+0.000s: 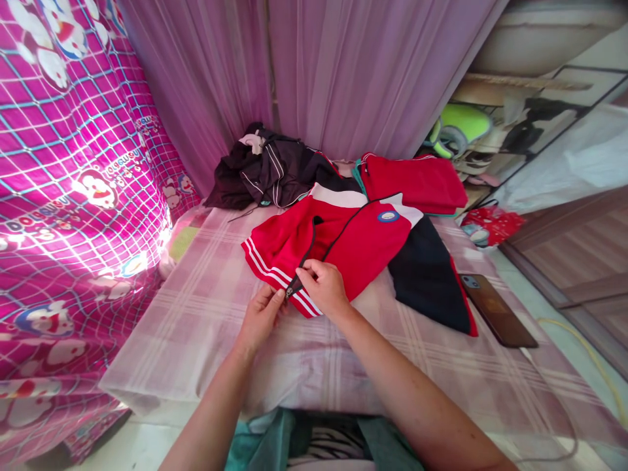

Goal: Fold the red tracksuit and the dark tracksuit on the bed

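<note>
A red jacket (373, 252) with white shoulders, dark sleeves and a round blue badge lies spread on the plaid-covered table, its striped hem toward me. The front hangs partly open along a black zipper (327, 250). At the hem, my left hand (263, 315) pinches the lower end of the zipper, beside its metal slider (289, 292). Just to the right, my right hand (324, 285) is closed, thumb and fingertips on the zipper edge slightly higher up. The fingers partly hide what they grip.
Dark clothes (282, 170) are heaped at the back left. Folded red garments (415, 183) are stacked at the back right. A phone (498, 311) with a cable lies on the plaid cloth (196, 320) at right. Purple curtains (324, 72) hang behind; pink patterned fabric (88, 196) hangs left.
</note>
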